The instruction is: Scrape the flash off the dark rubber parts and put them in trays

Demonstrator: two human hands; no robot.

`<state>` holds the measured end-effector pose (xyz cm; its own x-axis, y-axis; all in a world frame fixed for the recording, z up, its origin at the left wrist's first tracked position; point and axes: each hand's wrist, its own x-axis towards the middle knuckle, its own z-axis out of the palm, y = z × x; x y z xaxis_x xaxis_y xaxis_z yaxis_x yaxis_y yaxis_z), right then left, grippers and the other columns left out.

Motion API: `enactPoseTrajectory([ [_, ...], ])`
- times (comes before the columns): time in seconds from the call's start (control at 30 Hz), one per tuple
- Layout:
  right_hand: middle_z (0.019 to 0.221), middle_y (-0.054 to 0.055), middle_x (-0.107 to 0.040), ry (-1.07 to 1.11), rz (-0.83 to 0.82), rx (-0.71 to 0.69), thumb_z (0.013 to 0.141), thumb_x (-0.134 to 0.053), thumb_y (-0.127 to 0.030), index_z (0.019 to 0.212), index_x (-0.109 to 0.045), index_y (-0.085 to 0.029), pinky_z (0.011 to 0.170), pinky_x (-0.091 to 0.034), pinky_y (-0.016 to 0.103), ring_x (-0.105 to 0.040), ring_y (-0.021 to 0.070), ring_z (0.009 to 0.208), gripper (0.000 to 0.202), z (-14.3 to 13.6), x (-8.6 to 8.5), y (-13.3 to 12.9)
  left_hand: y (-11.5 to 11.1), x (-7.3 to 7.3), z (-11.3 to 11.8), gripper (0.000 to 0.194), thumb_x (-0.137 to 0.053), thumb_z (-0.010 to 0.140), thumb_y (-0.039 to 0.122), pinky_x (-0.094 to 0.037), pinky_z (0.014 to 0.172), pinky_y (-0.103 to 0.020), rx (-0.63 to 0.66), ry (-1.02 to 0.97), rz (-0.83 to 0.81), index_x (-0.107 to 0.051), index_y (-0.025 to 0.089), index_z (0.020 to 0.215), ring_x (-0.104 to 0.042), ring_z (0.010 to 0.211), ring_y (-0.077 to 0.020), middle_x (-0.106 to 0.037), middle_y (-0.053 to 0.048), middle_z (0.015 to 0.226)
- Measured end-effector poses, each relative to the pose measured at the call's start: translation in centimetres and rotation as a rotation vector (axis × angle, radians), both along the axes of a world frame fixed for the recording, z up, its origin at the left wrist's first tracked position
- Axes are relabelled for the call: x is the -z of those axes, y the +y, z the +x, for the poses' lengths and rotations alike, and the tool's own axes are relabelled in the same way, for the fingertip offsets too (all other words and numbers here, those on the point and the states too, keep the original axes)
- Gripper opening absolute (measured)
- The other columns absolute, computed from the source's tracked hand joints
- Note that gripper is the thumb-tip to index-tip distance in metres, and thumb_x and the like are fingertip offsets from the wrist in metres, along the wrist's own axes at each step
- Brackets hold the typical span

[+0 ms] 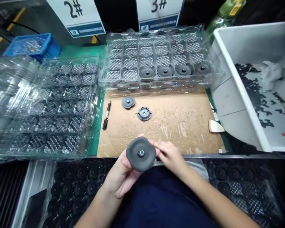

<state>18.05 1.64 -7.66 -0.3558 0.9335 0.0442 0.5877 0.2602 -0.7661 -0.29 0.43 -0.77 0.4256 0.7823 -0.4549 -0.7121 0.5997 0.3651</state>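
Note:
My left hand [123, 177] grips a dark grey, rounded plastic disc [135, 161] with a small raised hub at its centre, held just in front of the bench edge. My right hand [171, 156] is closed at the disc's right rim, thumb and fingertips pinched there; what lies between the fingertips is partly hidden. Beyond the hands, a similar grey disc [128, 102] lies on the cardboard sheet [180, 126]. Beside it sits a grey part with an open, detailed face [144, 113].
A stack of clear trays [130, 76] stands at the back, several discs in its front row. More clear trays [61, 104] are at left, near a marker pen [106, 115]. A white bin [248, 110] with dark scraps stands at right, beside a pale scraper-like piece [215, 126].

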Motion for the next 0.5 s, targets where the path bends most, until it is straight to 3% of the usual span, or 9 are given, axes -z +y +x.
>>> enactPoseTrajectory([
  [0.07,0.083,0.004,-0.066,0.001,-0.004,0.07,0.087,-0.046,-0.02,0.109,-0.061,-0.019,0.068,-0.048,0.029,-0.06,0.0158,0.074,0.027,0.2,-1.7,0.5,0.1,0.0,0.1,0.049,-0.071,0.064,0.035,-0.05,0.089,-0.032,0.009,0.002,0.007,-0.06,0.025,0.111,-0.061,0.101,-0.0232,-0.064,-0.004,0.114],
  [0.2,0.11,0.005,-0.061,0.139,0.18,0.247,0.087,-0.047,-0.017,0.116,-0.056,-0.02,0.081,-0.045,0.029,-0.057,0.0162,0.094,0.03,-1.1,-8.5,1.5,0.1,-0.1,0.4,0.046,-0.073,0.065,0.032,-0.049,0.087,-0.027,-0.001,0.03,0.058,-0.061,0.025,0.109,-0.063,0.096,-0.0195,-0.066,-0.002,0.109],
  [0.27,0.102,0.006,-0.064,0.212,0.297,0.088,0.086,-0.047,-0.015,0.116,-0.055,-0.015,0.079,-0.046,0.03,-0.058,0.0163,0.087,0.031,-2.3,-10.8,1.1,0.1,0.0,0.3,0.04,-0.071,0.069,0.027,-0.049,0.085,-0.022,-0.011,0.067,0.074,-0.062,0.024,0.108,-0.063,0.095,-0.0164,-0.067,-0.001,0.107],
  [0.33,0.09,0.006,-0.065,0.216,0.26,-0.1,0.086,-0.045,-0.013,0.114,-0.055,-0.012,0.073,-0.046,0.03,-0.058,0.0156,0.077,0.03,-3.3,-11.7,0.4,0.2,0.1,0.0,0.041,-0.071,0.069,0.026,-0.049,0.085,-0.023,-0.049,0.141,0.071,-0.061,0.026,0.109,-0.063,0.096,-0.017,-0.066,-0.001,0.108],
  [0.4,0.085,0.005,-0.065,0.184,0.164,-0.199,0.086,-0.044,-0.013,0.11,-0.056,-0.012,0.068,-0.046,0.028,-0.056,0.0144,0.072,0.027,-3.8,-11.5,0.3,0.2,0.2,-0.1,0.044,-0.073,0.067,0.026,-0.05,0.085,-0.027,-0.105,0.212,0.051,-0.06,0.03,0.109,-0.063,0.096,-0.019,-0.065,0.0,0.111],
  [0.5,0.088,0.006,-0.064,0.144,0.19,-0.126,0.089,-0.042,-0.016,0.109,-0.057,-0.013,0.071,-0.045,0.028,-0.057,0.015,0.076,0.025,-4.1,-11.2,1.1,0.2,-0.1,0.6,0.04,-0.076,0.061,0.029,-0.053,0.076,-0.02,-0.091,0.18,0.05,-0.066,0.027,0.099,-0.065,0.089,-0.0151,-0.069,0.002,0.101],
])
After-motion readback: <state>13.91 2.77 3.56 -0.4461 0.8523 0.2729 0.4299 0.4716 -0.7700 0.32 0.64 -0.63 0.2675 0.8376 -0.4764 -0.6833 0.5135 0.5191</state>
